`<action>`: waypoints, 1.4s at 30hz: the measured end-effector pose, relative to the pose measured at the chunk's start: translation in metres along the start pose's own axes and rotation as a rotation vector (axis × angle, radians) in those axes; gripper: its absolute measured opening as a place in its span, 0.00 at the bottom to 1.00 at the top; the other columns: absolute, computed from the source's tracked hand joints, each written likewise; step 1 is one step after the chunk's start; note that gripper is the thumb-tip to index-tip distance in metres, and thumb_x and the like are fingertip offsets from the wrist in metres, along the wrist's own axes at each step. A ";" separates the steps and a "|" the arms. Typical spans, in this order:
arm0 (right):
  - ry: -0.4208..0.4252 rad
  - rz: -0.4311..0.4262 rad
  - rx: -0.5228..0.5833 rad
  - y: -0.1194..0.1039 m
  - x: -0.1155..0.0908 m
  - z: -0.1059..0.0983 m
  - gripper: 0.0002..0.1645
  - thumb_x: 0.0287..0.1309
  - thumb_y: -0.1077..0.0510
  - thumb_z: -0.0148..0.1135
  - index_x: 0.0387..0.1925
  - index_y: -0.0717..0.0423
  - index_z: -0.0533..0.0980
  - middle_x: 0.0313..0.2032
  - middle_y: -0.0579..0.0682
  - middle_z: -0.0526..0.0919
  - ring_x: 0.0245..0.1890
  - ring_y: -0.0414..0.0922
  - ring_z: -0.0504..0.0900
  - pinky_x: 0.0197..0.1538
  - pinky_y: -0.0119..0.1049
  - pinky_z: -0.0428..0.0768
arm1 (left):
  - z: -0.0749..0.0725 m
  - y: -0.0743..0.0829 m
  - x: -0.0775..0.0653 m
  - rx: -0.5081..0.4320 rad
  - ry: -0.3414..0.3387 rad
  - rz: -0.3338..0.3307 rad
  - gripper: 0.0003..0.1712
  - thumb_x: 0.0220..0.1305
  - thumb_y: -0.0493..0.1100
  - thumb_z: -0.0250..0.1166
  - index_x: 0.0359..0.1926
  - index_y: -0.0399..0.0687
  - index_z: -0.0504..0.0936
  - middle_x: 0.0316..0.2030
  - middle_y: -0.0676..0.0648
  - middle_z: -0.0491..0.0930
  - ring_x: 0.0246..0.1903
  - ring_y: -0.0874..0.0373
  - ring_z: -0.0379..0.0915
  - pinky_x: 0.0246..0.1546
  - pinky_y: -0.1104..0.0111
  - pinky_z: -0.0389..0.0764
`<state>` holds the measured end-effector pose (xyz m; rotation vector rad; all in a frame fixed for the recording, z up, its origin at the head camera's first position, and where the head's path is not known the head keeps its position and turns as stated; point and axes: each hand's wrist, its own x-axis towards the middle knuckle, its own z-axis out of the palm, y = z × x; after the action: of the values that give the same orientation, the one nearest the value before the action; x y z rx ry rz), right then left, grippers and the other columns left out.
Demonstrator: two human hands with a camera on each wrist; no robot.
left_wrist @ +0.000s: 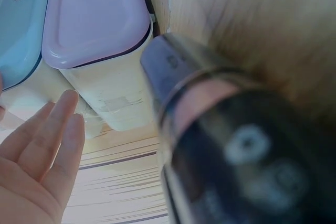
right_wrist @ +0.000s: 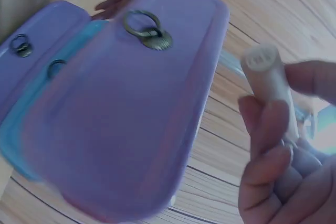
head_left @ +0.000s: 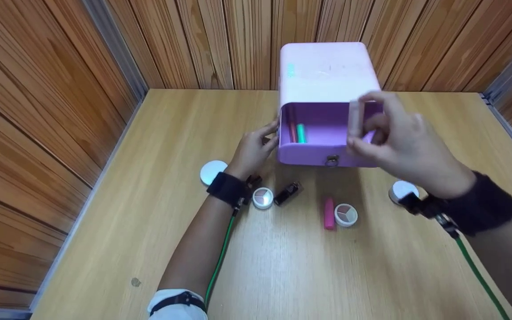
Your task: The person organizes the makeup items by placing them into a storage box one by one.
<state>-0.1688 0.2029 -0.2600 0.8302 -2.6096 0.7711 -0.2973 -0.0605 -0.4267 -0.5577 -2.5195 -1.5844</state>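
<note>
My right hand (head_left: 409, 140) pinches a pale pink lipstick tube (head_left: 355, 119) upright between thumb and fingers, above the right side of the pulled-out top drawer (head_left: 305, 154). The right wrist view shows the tube's round end (right_wrist: 261, 57) with a raised mark on it. Inside the drawer, at the left, lie a green tube (head_left: 301, 133) and a dark red one (head_left: 292, 126). My left hand (head_left: 254, 149) is at the left side of the drawer cabinet (head_left: 327, 73), fingers (left_wrist: 44, 137) extended alongside it.
Below the drawer lie a black lipstick (head_left: 288, 194), a pink tube (head_left: 329, 214) and two round palettes, one left (head_left: 263, 198) and one right (head_left: 346, 215). White round containers lie near my left wrist (head_left: 213, 172) and right wrist (head_left: 403, 190). Wood-panelled walls (head_left: 211, 44) enclose the table.
</note>
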 end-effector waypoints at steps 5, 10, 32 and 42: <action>0.018 0.052 -0.038 0.007 0.030 0.011 0.42 0.59 0.58 0.68 0.71 0.48 0.59 0.30 0.46 0.85 0.23 0.39 0.78 0.26 0.28 0.76 | 0.003 0.000 0.000 0.001 0.009 0.010 0.26 0.70 0.41 0.61 0.67 0.53 0.69 0.62 0.50 0.72 0.39 0.61 0.82 0.42 0.77 0.79; -0.054 0.112 -0.062 0.013 0.045 0.022 0.39 0.59 0.56 0.66 0.70 0.50 0.61 0.31 0.51 0.85 0.26 0.43 0.81 0.30 0.38 0.77 | 0.005 0.003 -0.002 -0.007 0.003 0.010 0.26 0.70 0.41 0.61 0.67 0.54 0.69 0.61 0.50 0.73 0.39 0.62 0.82 0.42 0.77 0.79; -0.342 0.342 -0.052 0.012 0.066 0.041 0.34 0.57 0.52 0.67 0.64 0.49 0.65 0.31 0.50 0.81 0.29 0.47 0.79 0.31 0.41 0.75 | 0.006 0.004 -0.001 0.001 -0.009 0.027 0.27 0.70 0.43 0.60 0.68 0.58 0.68 0.61 0.51 0.74 0.41 0.63 0.80 0.44 0.76 0.78; -0.490 0.375 -0.033 0.016 0.075 0.042 0.37 0.59 0.54 0.68 0.66 0.57 0.65 0.47 0.56 0.79 0.43 0.51 0.77 0.46 0.46 0.75 | 0.006 0.003 -0.003 -0.014 -0.007 0.027 0.27 0.70 0.42 0.61 0.68 0.57 0.69 0.61 0.50 0.74 0.40 0.63 0.80 0.43 0.77 0.78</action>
<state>-0.2428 0.1564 -0.2691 0.5790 -3.2688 0.6767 -0.2932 -0.0542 -0.4276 -0.5974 -2.4973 -1.5954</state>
